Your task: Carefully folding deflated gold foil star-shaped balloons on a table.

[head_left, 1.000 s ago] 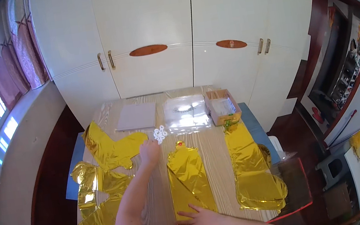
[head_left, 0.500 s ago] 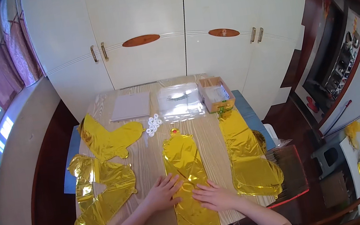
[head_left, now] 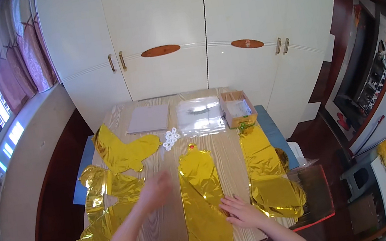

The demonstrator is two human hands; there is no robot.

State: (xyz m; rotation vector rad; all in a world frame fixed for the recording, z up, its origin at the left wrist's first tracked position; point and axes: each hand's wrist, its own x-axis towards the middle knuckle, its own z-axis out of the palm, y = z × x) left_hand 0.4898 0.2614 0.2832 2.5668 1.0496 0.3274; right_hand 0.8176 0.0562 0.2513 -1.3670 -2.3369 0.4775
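A long flat gold foil balloon [head_left: 203, 194] lies down the middle of the wooden table [head_left: 229, 147]. My right hand [head_left: 239, 212] rests flat on its lower right edge, fingers spread. My left hand [head_left: 156, 191] hovers blurred above the table, just left of that balloon and beside the crumpled gold foil balloons [head_left: 109, 193] on the left. It holds nothing that I can see. Another gold foil balloon [head_left: 268, 174] lies along the table's right side.
At the far end sit a grey flat pad [head_left: 149, 118], a clear plastic bag [head_left: 200, 115] and a small open cardboard box [head_left: 237, 109]. Small white round pieces [head_left: 171, 138] lie near the middle. White cupboards [head_left: 192, 46] stand behind the table.
My left hand has lifted off the middle balloon and moved left and up toward the left foil pile. My right hand stays on the balloon's lower part.
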